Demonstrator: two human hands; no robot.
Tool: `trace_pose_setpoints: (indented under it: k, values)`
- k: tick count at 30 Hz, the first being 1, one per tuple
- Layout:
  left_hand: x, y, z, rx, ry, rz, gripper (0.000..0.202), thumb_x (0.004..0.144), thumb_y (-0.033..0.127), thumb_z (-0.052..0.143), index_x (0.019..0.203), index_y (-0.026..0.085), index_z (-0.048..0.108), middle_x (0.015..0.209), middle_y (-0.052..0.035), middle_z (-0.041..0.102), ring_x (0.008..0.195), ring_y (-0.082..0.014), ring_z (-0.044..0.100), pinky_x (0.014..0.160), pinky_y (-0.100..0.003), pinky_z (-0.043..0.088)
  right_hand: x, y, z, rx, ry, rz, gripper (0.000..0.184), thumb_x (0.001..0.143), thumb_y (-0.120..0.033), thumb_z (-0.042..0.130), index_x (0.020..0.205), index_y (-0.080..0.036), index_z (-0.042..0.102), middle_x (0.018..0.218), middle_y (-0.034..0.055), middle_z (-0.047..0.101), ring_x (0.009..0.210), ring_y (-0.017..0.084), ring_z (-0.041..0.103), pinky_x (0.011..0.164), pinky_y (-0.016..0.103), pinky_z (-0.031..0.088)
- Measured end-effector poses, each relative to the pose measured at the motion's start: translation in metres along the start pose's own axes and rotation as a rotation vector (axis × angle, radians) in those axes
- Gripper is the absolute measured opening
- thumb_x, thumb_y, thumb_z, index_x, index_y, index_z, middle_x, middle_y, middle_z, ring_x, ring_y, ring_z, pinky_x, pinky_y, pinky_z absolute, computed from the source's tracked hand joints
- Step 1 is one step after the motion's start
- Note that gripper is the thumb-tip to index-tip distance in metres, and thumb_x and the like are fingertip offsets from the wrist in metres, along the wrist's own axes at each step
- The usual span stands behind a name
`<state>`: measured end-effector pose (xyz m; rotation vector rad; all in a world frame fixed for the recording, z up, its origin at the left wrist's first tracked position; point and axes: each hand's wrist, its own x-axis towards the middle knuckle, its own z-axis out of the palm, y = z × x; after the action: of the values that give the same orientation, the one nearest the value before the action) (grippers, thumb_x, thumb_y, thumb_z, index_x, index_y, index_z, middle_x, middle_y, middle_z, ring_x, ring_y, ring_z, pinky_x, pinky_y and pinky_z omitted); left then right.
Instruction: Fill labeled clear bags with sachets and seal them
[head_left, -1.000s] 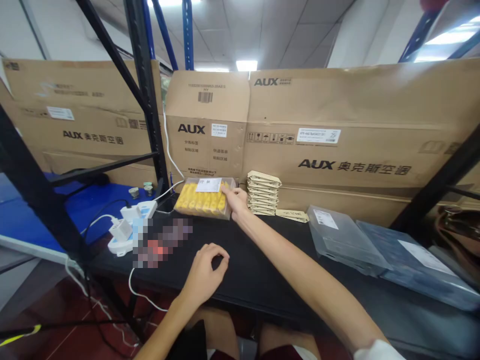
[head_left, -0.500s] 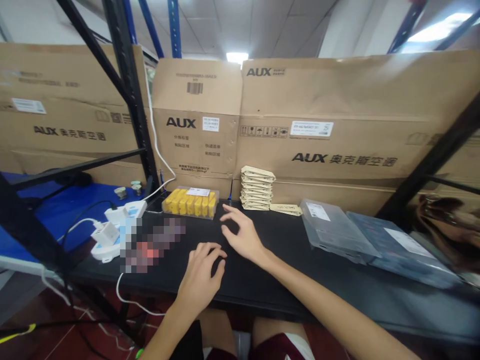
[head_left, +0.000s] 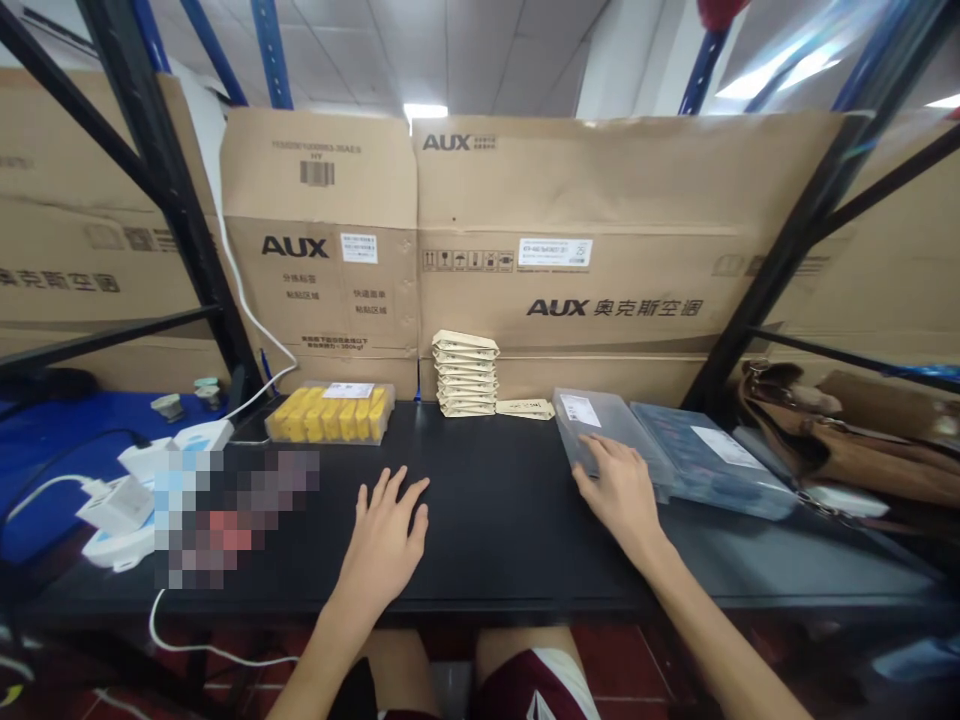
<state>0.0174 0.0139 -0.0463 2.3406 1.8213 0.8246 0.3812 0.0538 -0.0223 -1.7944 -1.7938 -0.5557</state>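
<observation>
My left hand [head_left: 386, 540] is over the black tabletop [head_left: 480, 540] with its fingers spread and nothing in it. My right hand [head_left: 619, 490] reaches to the near left part of a translucent plastic case [head_left: 622, 425] with a white label; its fingers are apart over the case, and whether they press on it I cannot tell. Right beside that case lies a bluish plastic case [head_left: 697, 450], also labelled. Further back stands a stack of cream paper packets [head_left: 466, 375], with one packet [head_left: 525, 408] flat beside it. A clear box of yellow pieces [head_left: 330, 412] sits at the back left.
A white power strip [head_left: 124, 545] with plugged-in chargers and cables is at the left, near a blurred-out patch. Cardboard panels [head_left: 600, 200] form the back wall. Black rack posts [head_left: 795, 240] rise at both sides. A brown bag [head_left: 847, 430] lies at the right.
My right hand has moved from the table's middle to the translucent case on the right. My left hand's fingers have spread out. The view has turned to the right.
</observation>
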Motion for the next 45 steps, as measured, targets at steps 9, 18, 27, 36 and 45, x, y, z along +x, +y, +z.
trace_pose_setpoints:
  k: [9, 18, 27, 36, 45]
  values:
    - [-0.001, -0.003, -0.007, -0.266, 0.057, -0.023, 0.037, 0.103, 0.036, 0.058, 0.132, 0.027, 0.079, 0.156, -0.0132, 0.066, 0.157, -0.0405, 0.047, 0.131, -0.071, 0.021, -0.007, -0.019, -0.044, 0.318, 0.731, -0.104, 0.028, 0.102, -0.016, 0.062, 0.124, -0.023, 0.078, 0.118, 0.0129, 0.085, 0.109, 0.033, 0.083, 0.099, 0.052, 0.066]
    - [0.009, -0.016, -0.058, -1.574, 0.035, -0.492, 0.075, 0.093, 0.073, 0.065, 0.143, 0.016, 0.067, 0.139, -0.0206, 0.076, 0.118, -0.0417, 0.078, 0.105, -0.056, 0.059, -0.07, -0.098, -0.062, 0.868, 0.337, -0.59, 0.054, 0.088, 0.007, 0.061, 0.129, -0.026, 0.067, 0.123, 0.0107, 0.085, 0.12, 0.033, 0.08, 0.113, 0.065, 0.059]
    - [0.01, -0.01, -0.053, -1.506, 0.214, -0.608, 0.076, 0.063, 0.037, 0.1, 0.129, 0.016, 0.069, 0.12, -0.0152, 0.083, 0.099, -0.0358, 0.084, 0.084, -0.041, 0.065, 0.05, -0.079, -0.065, 0.882, 0.152, -0.52, 0.017, 0.096, -0.015, 0.064, 0.101, -0.024, 0.077, 0.104, 0.0064, 0.085, 0.097, 0.026, 0.082, 0.092, 0.043, 0.065]
    - [0.007, -0.006, -0.052, -1.415, 0.154, -0.498, 0.08, 0.072, 0.053, 0.095, 0.138, 0.016, 0.068, 0.103, -0.0116, 0.085, 0.091, -0.0324, 0.082, 0.08, -0.036, 0.063, 0.202, -0.145, 0.007, 0.508, 0.14, -0.449, 0.024, 0.1, -0.024, 0.06, 0.112, -0.016, 0.079, 0.124, 0.0174, 0.08, 0.122, 0.035, 0.067, 0.107, 0.052, 0.05]
    - [0.004, -0.006, -0.055, -1.418, 0.115, -0.422, 0.084, 0.077, 0.054, 0.092, 0.148, 0.018, 0.064, 0.116, -0.0123, 0.084, 0.103, -0.0333, 0.081, 0.086, -0.035, 0.06, 0.227, -0.161, 0.035, 0.399, 0.083, -0.457, 0.025, 0.103, -0.02, 0.057, 0.096, -0.019, 0.08, 0.113, 0.0161, 0.081, 0.117, 0.036, 0.06, 0.105, 0.054, 0.044]
